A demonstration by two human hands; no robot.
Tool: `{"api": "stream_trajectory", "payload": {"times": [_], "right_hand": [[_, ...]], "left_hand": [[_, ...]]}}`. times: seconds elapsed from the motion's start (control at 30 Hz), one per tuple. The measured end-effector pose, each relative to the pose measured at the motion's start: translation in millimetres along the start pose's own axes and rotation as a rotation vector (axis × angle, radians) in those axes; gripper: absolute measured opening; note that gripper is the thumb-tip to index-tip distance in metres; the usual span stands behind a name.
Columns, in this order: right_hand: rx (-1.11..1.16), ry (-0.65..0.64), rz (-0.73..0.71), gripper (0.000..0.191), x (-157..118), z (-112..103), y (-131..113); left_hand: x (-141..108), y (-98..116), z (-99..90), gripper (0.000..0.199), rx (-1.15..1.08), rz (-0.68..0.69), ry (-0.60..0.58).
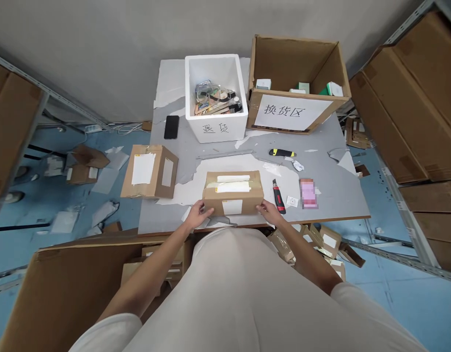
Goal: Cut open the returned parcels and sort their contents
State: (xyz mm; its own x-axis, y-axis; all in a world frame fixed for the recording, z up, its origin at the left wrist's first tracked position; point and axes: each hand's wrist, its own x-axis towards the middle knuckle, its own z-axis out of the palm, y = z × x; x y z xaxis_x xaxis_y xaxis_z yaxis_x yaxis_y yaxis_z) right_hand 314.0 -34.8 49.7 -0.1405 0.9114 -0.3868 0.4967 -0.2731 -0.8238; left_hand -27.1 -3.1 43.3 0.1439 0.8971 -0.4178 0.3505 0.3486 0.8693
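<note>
Item, left: your left hand [199, 215], thumb and fingers closed on the lower left corner of the taped carton [214, 206]. Item, centre: that carton, lying between your two hands at the near edge of the table, pale strips along its top and a white label on its near side. Item, right: your right hand [268, 212], fingers gripping the carton's lower right corner.

Surface, left to right: your grey table [189, 146], its covering torn to white in patches, bears a second carton [152, 171] with white labels; a black phone [171, 127]; a white foam box [216, 127] holding goggles and mixed small goods; a red-and-black cutter [279, 197], just beside the taped carton; a yellow-and-black cutter [281, 153], farther back; a crumpled scrap [298, 166]; a pink item [308, 193], pixelated; and a large open box [253, 115] with a handwritten sign and small boxes inside.

Room, left to right: shelving with cartons [12, 117]; blue floor [86, 195] strewn with paper and boxes; a big open carton [75, 283] at your near left; a grey wall [137, 29] behind the table; parcels [328, 239] below the table's near right edge; stacked brown cartons [401, 107] on the right
</note>
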Motion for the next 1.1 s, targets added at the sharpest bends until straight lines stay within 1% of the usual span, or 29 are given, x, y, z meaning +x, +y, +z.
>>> {"api": "stream_trajectory", "payload": {"times": [0.07,0.13,0.23,0.3,0.4,0.47,0.6,0.7,0.8,0.9,0.97,1.0,1.03,1.1], "right_hand": [[0.014,0.006,-0.029,0.046,-4.0,-7.7,-7.5],[0.03,0.042,-0.046,0.058,-6.1,-11.1,-13.1],[0.069,0.109,0.001,0.072,-4.7,-8.0,-14.2],[0.122,0.146,0.046,0.076,-1.5,-3.5,-10.5],[0.232,0.198,0.098,0.076,3.7,0.9,-3.8],[0.286,0.209,0.109,0.073,6.4,1.2,-1.2],[0.328,0.176,0.153,0.061,9.7,1.4,0.7],[0.337,0.159,0.195,0.059,12.4,5.3,3.2],[0.357,0.16,0.208,0.056,14.5,10.3,8.4],[0.391,0.164,0.239,0.054,13.1,12.8,16.6],[0.358,0.182,0.255,0.049,9.4,12.8,23.0],[0.31,0.182,0.247,0.048,7.1,12.6,26.1],[0.245,0.171,0.224,0.049,4.5,12.2,28.8],[0.099,0.113,0.146,0.06,0.1,11.6,32.3]], "left_hand": [[-0.5,2.9,-3.8,0.058,0.029,0.053,-0.018],[0.2,4.7,-4.7,0.062,0.066,0.078,-0.026],[2.5,5.4,-1.4,0.068,0.07,0.079,-0.013],[4.2,5.2,1.3,0.072,0.045,0.071,0.012],[6.7,4.9,1.7,0.076,0.021,0.051,0.029],[8.0,5.3,-0.6,0.075,0.01,0.029,0.03],[10.9,7.1,-5.5,0.066,0.046,-0.023,0.03],[14.0,6.0,-4.2,0.064,0.089,-0.059,0.033],[16.6,-2.6,-1.3,0.065,0.026,-0.073,0.047],[15.8,-19.8,-3.1,0.067,-0.108,-0.127,0.015],[12.2,-32.4,-7.5,0.068,-0.114,-0.182,0.011],[9.6,-37.6,-10.1,0.07,-0.074,-0.188,0.004],[6.8,-41.5,-12.5,0.072,-0.013,-0.17,-0.014],[1.3,-44.5,-15.4,0.075,0.126,-0.072,-0.092]]}}
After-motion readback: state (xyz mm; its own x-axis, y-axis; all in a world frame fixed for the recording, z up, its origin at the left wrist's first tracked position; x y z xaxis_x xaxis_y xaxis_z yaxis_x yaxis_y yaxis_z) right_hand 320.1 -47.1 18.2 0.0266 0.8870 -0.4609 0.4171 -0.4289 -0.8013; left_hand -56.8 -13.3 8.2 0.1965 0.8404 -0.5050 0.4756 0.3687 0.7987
